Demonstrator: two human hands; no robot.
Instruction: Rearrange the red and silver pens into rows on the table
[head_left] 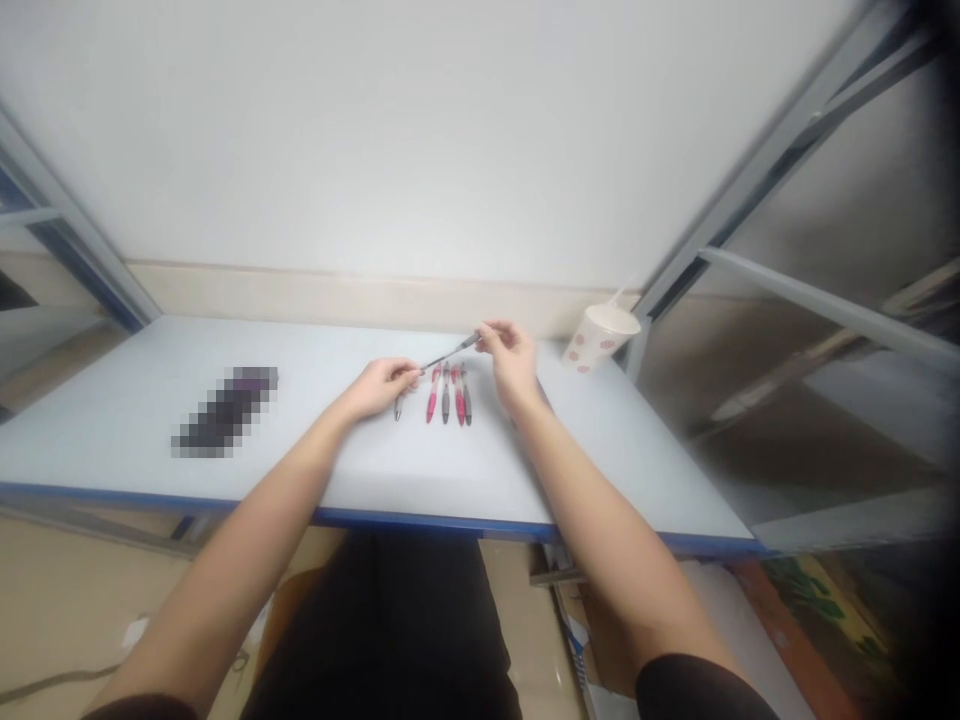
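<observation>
My right hand [510,355] pinches a grey pen barrel [471,341] above the table, its end pointing left. From that end a thin dark rod, which looks like a pen refill [446,356], slants down to my left hand [388,385]. The left fingers are closed on the rod's lower end. Just under my left hand, a grey pen tip [397,409] shows; the rest of it is hidden. Between the hands, pens lie in a row: a red pen [431,396], a grey pen [446,397], and another red one [459,397] touching a dark one [467,398].
A white paper cup [601,335] with a lid and straw stands at the back right of the table [360,480]. A dark pixelated object [225,415] lies on the left. Metal frame posts rise on both sides, and a white wall is behind.
</observation>
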